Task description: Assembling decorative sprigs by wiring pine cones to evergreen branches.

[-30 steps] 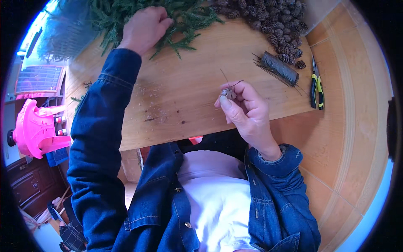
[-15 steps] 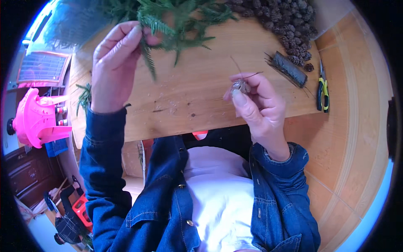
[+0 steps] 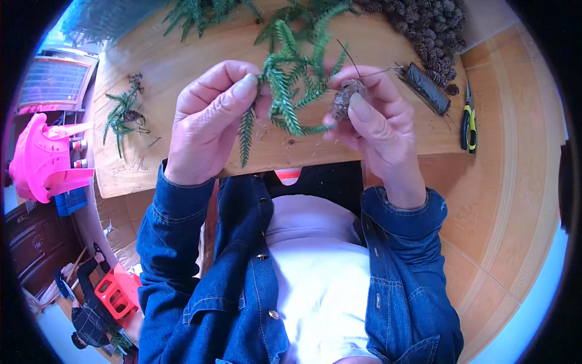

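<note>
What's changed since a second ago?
The left hand has taken a green sprig from the greenery and brought it toward the body and rightward, near the brown wired piece. The right hand still pinches that piece; pliers and dark bundle stay put.

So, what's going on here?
A person's left hand pinches a green sprig, while the right hand holds a small brown thing, maybe a pine cone, with thin strands sticking out. Both are held up over the wooden table. A heap of pine cones and pliers are over on the right.
</note>
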The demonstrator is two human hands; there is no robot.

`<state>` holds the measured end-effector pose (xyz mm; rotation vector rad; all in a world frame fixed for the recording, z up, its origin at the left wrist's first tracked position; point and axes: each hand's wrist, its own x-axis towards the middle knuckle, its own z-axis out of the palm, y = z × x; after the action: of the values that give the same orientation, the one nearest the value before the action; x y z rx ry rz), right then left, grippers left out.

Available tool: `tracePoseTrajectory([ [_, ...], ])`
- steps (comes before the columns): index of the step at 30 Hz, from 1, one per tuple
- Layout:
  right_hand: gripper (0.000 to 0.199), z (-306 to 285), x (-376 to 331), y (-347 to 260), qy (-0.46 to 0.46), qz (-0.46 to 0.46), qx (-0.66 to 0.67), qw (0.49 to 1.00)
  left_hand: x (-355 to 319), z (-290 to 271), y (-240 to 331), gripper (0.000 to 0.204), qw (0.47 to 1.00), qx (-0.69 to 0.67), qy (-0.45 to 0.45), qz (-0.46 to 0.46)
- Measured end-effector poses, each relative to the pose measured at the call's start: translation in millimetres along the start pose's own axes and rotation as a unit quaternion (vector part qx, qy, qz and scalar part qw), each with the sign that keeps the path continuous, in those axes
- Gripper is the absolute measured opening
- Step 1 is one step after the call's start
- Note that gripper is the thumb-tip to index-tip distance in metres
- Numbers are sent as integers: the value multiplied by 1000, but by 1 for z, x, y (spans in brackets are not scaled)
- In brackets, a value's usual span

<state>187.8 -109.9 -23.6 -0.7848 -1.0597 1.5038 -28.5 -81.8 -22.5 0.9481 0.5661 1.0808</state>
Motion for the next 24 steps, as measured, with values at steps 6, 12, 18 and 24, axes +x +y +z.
tracePoseTrajectory([
  [6, 25, 2, -3, 10, 21, 40, 51, 998, -8, 10, -6, 20, 1000, 24, 6, 0],
  [12, 24, 6, -8, 19, 36, 14, 48, 998, -16, 14, -7, 25, 999, -16, 40, -3],
  [18, 24, -2, -15, 28, 7, 24, 48, 999, -19, 20, -9, 26, 998, -24, 47, -30],
  [24, 30, -9, -21, 24, -39, 23, -1, 999, -20, 23, -13, 26, 994, -41, 83, -53],
])
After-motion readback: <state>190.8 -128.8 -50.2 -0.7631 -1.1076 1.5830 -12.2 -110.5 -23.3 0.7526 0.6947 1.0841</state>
